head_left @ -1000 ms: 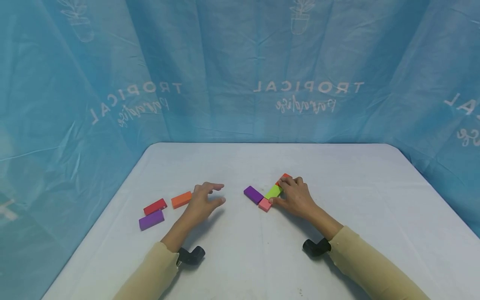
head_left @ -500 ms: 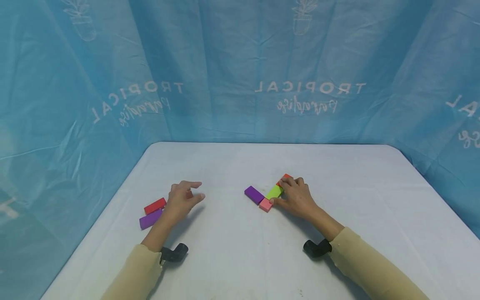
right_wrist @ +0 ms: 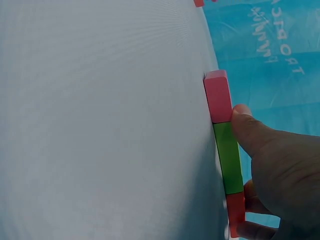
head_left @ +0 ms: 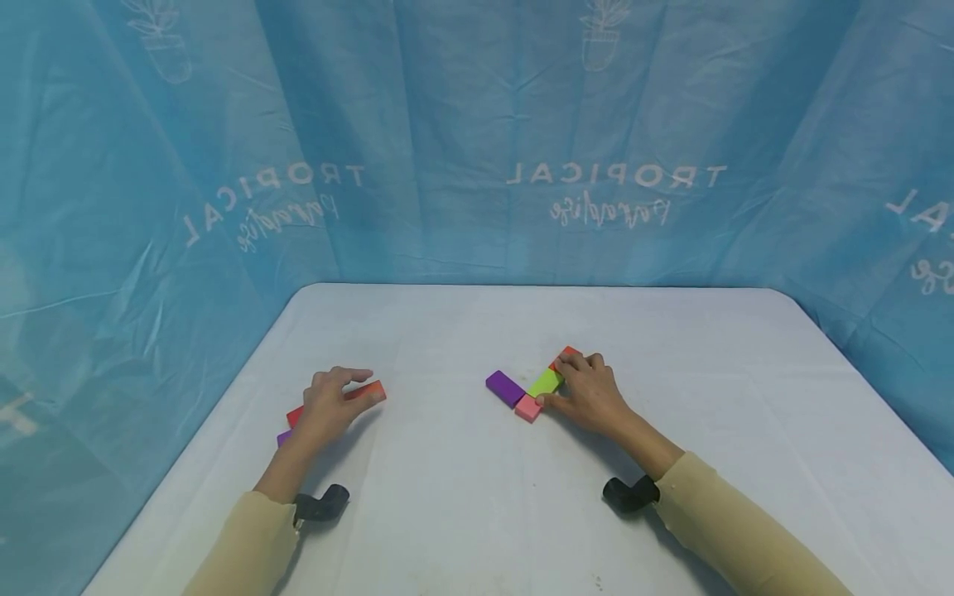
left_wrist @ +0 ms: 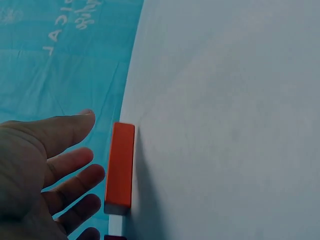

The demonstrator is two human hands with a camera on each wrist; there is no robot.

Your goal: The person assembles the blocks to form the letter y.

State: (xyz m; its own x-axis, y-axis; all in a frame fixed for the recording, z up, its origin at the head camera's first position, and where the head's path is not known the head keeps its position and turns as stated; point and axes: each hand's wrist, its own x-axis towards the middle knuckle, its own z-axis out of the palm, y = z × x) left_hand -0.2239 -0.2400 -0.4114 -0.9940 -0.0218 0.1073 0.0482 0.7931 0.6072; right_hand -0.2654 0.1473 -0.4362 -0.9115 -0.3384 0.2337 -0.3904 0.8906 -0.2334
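Steadying hand: the right hand (head_left: 591,397) lies along the row, thumb at the join of the pink block (head_left: 528,408) and green block (head_left: 545,382), the other fingers loosely bent at the red-orange block (head_left: 568,353); it appears to keep the three end to end.
Right fingers: touching the row's side, thumb well apart from the rest; no tight pinch shows.
Angled row: pink, green and red-orange run in one line on the table (head_left: 462,497); the inner purple (head_left: 505,388) slants off from pink, making a V, which looks deliberate.
Left hand: the left hand (head_left: 328,407) is low about the orange block (left_wrist: 120,167), thumb on the near side and forefinger on the far side, seemingly shaped to take it lengthwise.
Left fingers: spread, with a gap before the block in the left wrist view; whether any fingertip touches it, I cannot tell.
Orange block: on the table, one end showing between thumb and forefinger, well apart from the V.
Behind the left hand: the red block (head_left: 295,415) and outer purple (head_left: 283,439), both partly hidden.
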